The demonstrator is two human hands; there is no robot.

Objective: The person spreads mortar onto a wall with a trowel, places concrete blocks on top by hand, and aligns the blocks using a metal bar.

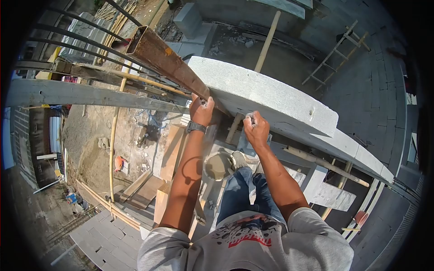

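Note:
My left hand (201,110), with a watch (196,127) on its wrist, is raised against the lower part of a rusty steel beam (169,58). Its fingers are curled; anything between them is too small to make out. Close to the side face of a pale block wall (262,88), my right hand (256,128) is closed with fingers pinched together. What it holds, if anything, is hidden. The wall's top course runs from the beam toward the lower right. Below my hands, a round bucket of grey mortar (218,165) stands beside my shoe (239,159).
Long steel bars and a flat metal beam (95,94) cross at the left. Bamboo poles (113,149) stand and lie around me. Wooden boards (173,151) are below my left arm. Beyond the wall, a ladder (332,58) leans at a lower level. Loose blocks (332,195) lie at right.

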